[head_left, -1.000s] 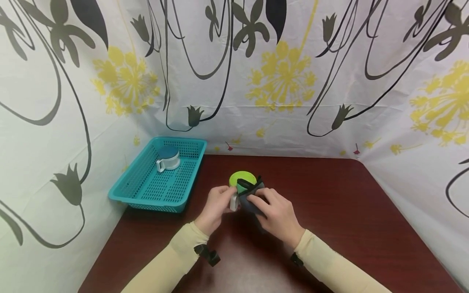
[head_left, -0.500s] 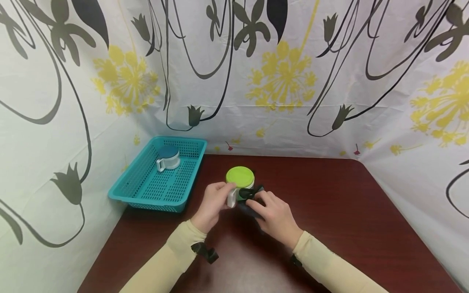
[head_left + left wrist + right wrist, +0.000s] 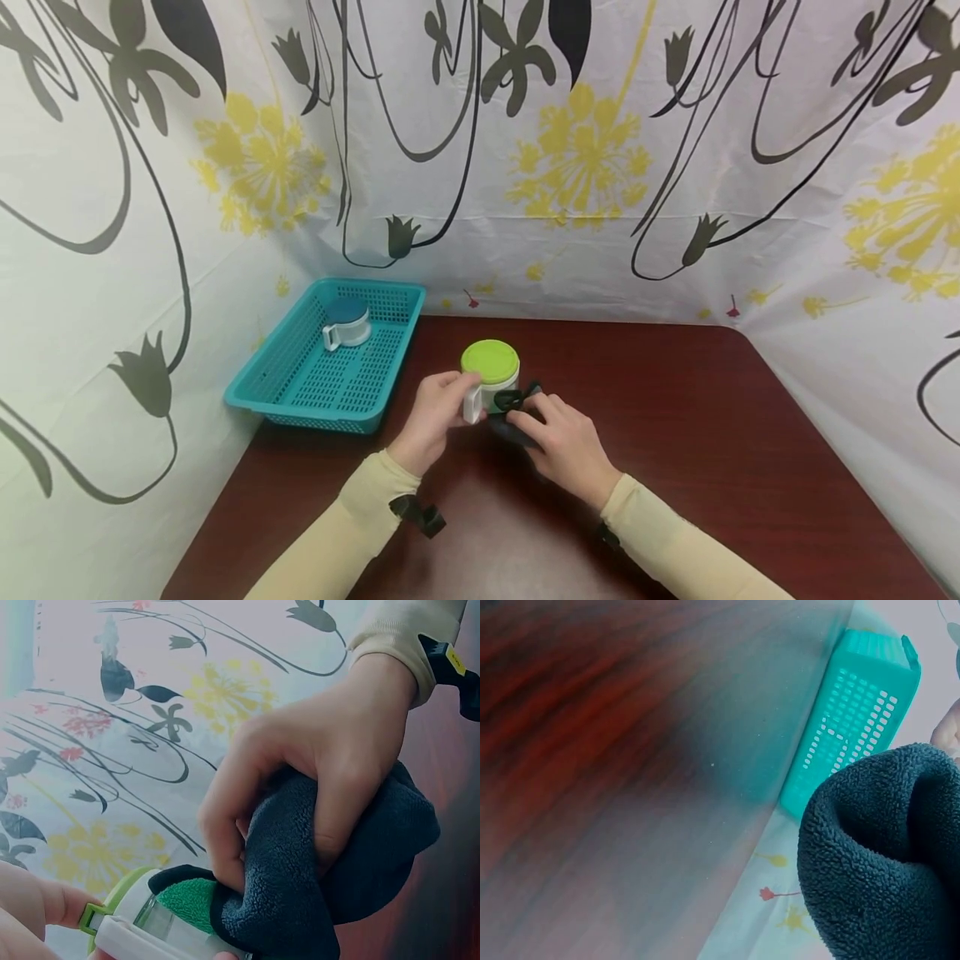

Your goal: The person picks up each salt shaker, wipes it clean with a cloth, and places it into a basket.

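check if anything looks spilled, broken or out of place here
Nothing stands out: I see no spill or damage. The cloth is bunched, but that fits being held in the right grip. The green-lidded jar has its lid on, and the blue-lidded jar sits upright in the basket.

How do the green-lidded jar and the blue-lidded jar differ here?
The green-lidded jar has a lime lid; the blue-lidded jar, a muted blue one. The left hand holds the green-lidded jar; the blue-lidded jar sits in the teal basket. A cloth in the right hand meets the green-lidded jar; no cloth touches the blue-lidded jar. Both have round lids and white handles.
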`<state>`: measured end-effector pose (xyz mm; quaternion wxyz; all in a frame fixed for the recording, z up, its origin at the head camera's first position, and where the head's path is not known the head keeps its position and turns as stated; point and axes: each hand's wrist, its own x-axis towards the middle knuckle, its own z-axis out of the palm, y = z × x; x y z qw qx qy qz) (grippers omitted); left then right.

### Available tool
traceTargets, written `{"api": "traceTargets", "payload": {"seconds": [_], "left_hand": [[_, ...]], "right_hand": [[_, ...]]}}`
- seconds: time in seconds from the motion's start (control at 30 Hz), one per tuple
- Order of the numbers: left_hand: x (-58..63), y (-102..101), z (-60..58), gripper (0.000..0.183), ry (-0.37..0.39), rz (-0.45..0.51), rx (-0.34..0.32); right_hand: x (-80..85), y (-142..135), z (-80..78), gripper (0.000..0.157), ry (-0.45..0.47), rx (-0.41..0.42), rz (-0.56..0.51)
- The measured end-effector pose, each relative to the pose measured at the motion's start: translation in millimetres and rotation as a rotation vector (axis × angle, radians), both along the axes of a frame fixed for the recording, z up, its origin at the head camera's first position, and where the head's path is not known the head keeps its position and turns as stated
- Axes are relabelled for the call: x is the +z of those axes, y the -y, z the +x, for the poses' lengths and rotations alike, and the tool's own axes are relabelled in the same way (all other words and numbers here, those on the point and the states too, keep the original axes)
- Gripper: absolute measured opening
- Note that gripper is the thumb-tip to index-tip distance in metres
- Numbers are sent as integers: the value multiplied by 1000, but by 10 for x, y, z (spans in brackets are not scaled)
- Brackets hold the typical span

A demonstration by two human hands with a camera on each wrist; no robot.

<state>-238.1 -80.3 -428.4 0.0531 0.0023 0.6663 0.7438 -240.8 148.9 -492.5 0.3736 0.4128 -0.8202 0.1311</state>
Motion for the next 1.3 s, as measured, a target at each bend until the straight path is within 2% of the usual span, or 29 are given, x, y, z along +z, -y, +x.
{"api": "traceTargets", "payload": {"seconds": [0.27, 0.53, 0.77, 0.9, 1.1, 1.3], "left_hand": [[-51, 22, 23, 38, 30, -13, -19], [-100, 21, 29, 37, 48, -24, -28], [-130, -27, 60, 38, 58, -20, -68], [-112, -48, 80, 38, 45, -9, -84], [-81, -55, 75, 38, 29, 4, -71], [-50, -46, 94, 39, 23, 12, -70]], "right_hand": [[26, -56, 19, 49, -17, 14, -43], [181, -106, 23, 61, -52, 4, -140], [293, -28, 50, 59, -110, 14, -234], [293, -2, 72, 62, -53, 18, -245], [261, -23, 80, 71, 61, 25, -246], [208, -63, 20, 62, 74, 22, -319]]}}
